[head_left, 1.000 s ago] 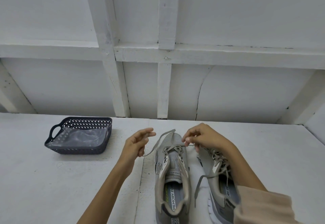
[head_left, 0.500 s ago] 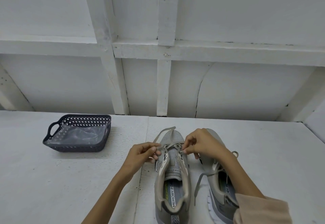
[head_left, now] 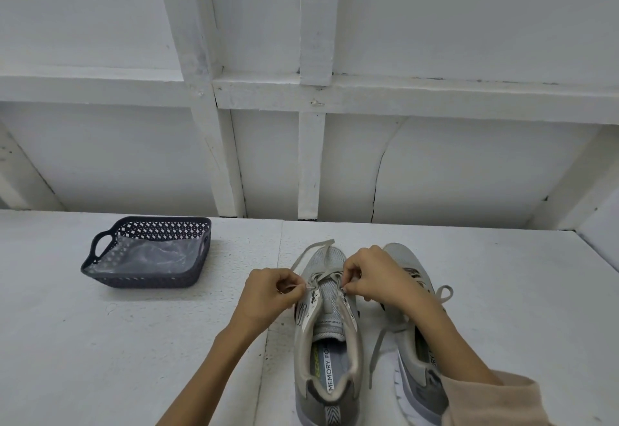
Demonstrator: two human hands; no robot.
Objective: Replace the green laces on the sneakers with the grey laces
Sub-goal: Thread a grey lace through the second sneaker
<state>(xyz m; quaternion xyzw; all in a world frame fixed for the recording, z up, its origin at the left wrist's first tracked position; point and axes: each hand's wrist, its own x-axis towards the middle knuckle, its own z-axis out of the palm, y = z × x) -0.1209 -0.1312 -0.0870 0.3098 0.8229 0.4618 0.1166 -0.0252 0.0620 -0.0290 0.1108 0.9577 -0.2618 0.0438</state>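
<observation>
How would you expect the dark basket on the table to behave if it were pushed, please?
The basket probably slides rather than tips, since it sits low and wide on the table. Its perforated walls suggest it is light. The clear plastic inside looks floppy and might shift.

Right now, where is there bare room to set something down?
Bare: white table front-left, between the dark perforated plastic basket and the left hand; far right, beyond the second grey sneaker. Crowded: centre, where left and right hand pinch the grey lace over the grey mesh sneaker.
</observation>
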